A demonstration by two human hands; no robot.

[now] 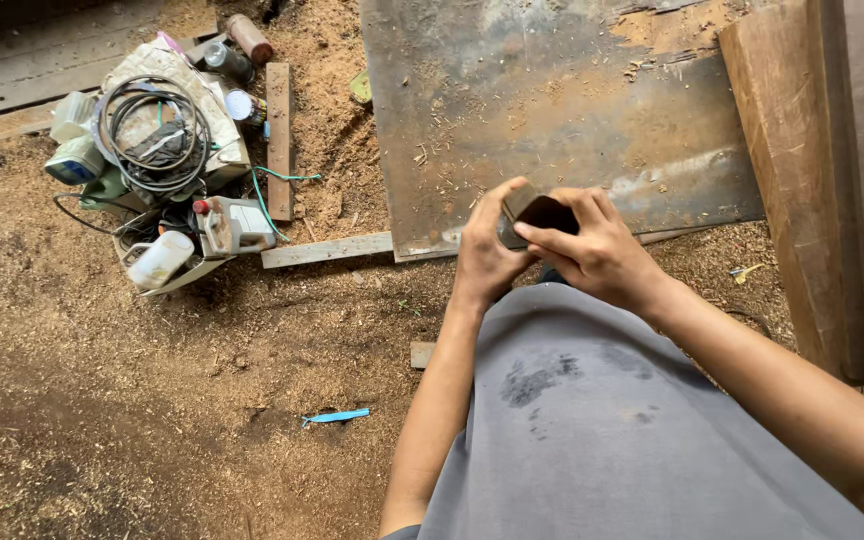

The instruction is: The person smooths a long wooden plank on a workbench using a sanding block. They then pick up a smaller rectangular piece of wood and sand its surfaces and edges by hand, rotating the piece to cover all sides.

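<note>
Above a sawdust floor, both hands grip one small dark block (pixel 537 212) just in front of the grey shirt (pixel 602 420): the left hand (pixel 487 250) clasps its near end, the right hand (pixel 592 250) wraps over its top. With only fingertips on it, a slip could likely drop the block onto the rusty metal sheet (pixel 552 110) below. Planks (pixel 787 170) stand at right, and coiled cable (pixel 152 135) and cans lie well apart at left.

Block (pixel 537 212) in hands: dark brown, nearly black. Shirt (pixel 592 420): grey w/ dark stains. Floor (pixel 132 400): tan sawdust. Metal sheet (pixel 552 110): rusty brown-grey. Cable coil (pixel 152 135): black. Cord (pixel 270 190): green. Scrap (pixel 337 416): light blue.
</note>
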